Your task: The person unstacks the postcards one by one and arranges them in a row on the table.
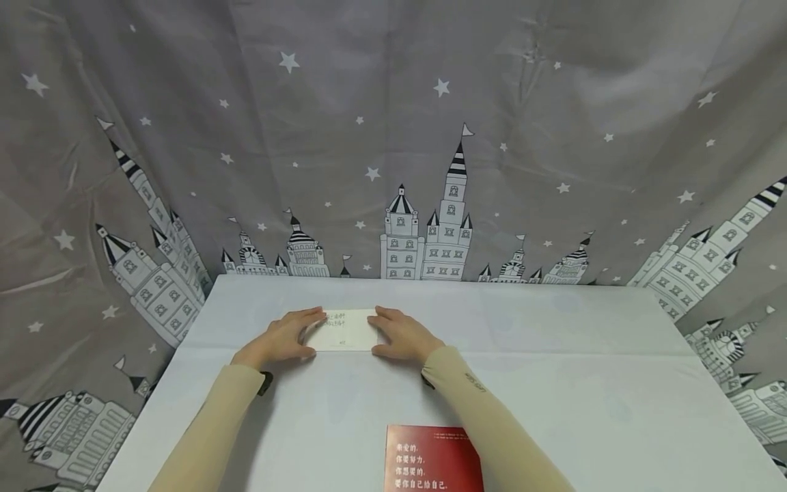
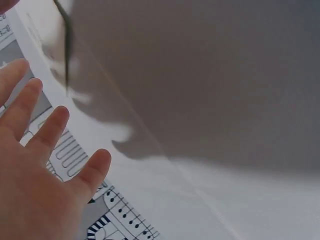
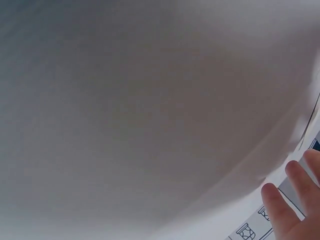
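A small white card (image 1: 343,332) with a few handwritten-looking lines near its upper left lies level over the far part of the table. My left hand (image 1: 287,336) holds its left end, fingertips over the upper corner and thumb at the lower one. My right hand (image 1: 402,335) grips the opposite end the same way. From the left wrist, the card's edge (image 2: 67,55) shows as a thin dark line beside the left hand (image 2: 45,160), whose other fingers spread out. Part of the right hand (image 3: 295,205) enters the right wrist view at lower right.
A red booklet (image 1: 424,458) with white lettering lies at the near edge, partly hidden by the right sleeve (image 1: 492,417). White cloth covers the table (image 1: 590,369). Behind and beside it hangs a grey curtain (image 1: 529,164) printed with castles and stars.
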The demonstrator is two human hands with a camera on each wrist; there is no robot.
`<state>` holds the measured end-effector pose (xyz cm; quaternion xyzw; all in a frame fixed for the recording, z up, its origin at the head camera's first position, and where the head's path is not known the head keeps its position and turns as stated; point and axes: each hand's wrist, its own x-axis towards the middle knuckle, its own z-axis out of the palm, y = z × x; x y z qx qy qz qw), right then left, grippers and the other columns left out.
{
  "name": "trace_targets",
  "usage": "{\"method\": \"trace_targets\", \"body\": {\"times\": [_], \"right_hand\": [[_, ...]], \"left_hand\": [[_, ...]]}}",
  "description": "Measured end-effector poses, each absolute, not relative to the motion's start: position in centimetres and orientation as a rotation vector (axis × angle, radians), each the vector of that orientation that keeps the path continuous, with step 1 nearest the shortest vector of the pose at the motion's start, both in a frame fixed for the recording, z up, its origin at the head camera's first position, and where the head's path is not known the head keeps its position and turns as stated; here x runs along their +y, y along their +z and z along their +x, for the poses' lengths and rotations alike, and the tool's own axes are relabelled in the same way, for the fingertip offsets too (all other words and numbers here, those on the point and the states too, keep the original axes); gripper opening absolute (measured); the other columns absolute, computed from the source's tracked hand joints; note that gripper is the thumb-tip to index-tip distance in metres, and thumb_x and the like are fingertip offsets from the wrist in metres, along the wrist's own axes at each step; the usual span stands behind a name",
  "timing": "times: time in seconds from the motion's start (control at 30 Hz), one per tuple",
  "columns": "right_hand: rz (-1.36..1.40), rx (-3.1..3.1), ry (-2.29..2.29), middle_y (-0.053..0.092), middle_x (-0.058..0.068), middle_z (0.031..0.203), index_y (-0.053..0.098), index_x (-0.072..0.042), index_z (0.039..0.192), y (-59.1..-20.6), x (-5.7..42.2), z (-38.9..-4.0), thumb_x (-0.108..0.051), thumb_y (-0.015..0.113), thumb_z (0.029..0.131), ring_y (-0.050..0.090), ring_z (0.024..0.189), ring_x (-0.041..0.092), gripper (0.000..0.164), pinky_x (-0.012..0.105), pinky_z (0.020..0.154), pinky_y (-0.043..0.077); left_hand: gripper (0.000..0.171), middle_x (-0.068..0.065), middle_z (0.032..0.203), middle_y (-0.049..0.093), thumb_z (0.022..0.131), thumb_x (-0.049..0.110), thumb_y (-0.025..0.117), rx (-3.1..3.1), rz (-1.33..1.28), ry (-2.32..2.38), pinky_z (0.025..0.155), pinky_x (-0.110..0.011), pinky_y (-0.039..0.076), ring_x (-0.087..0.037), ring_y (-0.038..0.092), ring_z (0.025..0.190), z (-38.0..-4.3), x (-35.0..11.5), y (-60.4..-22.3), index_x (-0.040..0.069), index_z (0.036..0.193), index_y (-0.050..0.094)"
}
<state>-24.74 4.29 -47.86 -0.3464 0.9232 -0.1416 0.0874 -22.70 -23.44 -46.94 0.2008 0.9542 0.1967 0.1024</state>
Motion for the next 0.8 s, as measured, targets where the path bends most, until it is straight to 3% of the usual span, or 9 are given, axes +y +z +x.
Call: {"method": "trace_targets", "body": {"times": [0.8], "right_hand": [[-1.112,2.737,-0.473,0.031,0.014,0.152,0.040,-0.009,0.145,-47.3,7.8,-23.4,-0.038,0.063,0.090,0.031,0.138,0.028,0.067,0.040,0.110,0.027]], "left_hand": [[0.071,-0.016,0.150,0.034,0.082,0.024,0.071,2.838,0.778,0.624,0.101,-0.070,0.017,-0.043,0.027,0.136,-20.4,-20.5,-45.9,0.004,0.143,0.042]]}}
